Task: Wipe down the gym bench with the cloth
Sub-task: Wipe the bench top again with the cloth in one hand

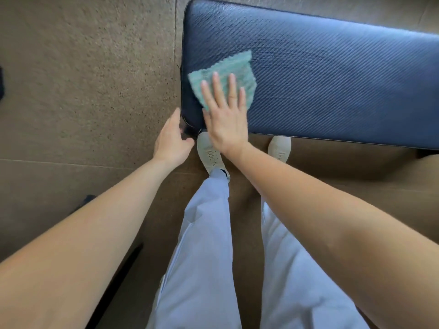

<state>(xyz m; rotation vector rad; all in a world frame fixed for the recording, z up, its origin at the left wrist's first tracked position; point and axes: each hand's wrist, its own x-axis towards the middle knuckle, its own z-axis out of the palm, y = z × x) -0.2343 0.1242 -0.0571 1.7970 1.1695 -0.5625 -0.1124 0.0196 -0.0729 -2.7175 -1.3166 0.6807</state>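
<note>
The long dark blue padded gym bench (332, 79), covered in a ribbed, woven-looking vinyl, has its rounded end on the left, and its near long edge runs just above the person's 2 pale sneakers (211, 153). The small green striped cloth (235, 67) with a zigzag edge lies flat on the bench top near that end, close to the left edge. The right hand (225, 115) is open, with fingers spread, and presses flat on the cloth; its heel reaches the near edge. The left hand (172, 141) is loosely curled at the near corner of the bench, fingertips touching the pad's side, holding nothing. To the right of the cloth the bench top is bare. All around is brown speckled floor (83, 79), with light grey trousers (202, 245) below.
</note>
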